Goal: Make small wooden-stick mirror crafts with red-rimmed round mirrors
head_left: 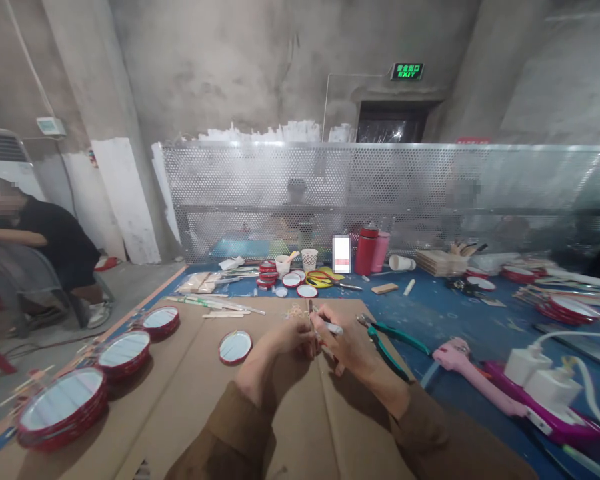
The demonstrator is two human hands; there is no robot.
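Over the brown cardboard (pixel 200 400), my left hand (pixel 293 337) and my right hand (pixel 343 337) meet at the middle. In my right hand is a white-barrelled, pen-like tool (pixel 334 329), held slantwise with closed fingers. The fingers of my left hand are pinched together close to it; what they hold is hidden. Just beyond the fingertips lies a small heap of pale wooden bits (pixel 296 311). A round red-rimmed lid (pixel 235 347) with a white inside rests left of my left hand. Teal-handled pliers (pixel 387 347) lie right of my right hand.
Several red-rimmed round pieces (pixel 63 403) line the left edge. Paper cups (pixel 309 259), yellow-handled scissors (pixel 325 277) and a red bottle (pixel 367 252) stand or lie farther back. A pink glue gun (pixel 480 377) and a purple power strip (pixel 573 427) are at right. A person (pixel 45 237) sits at far left.
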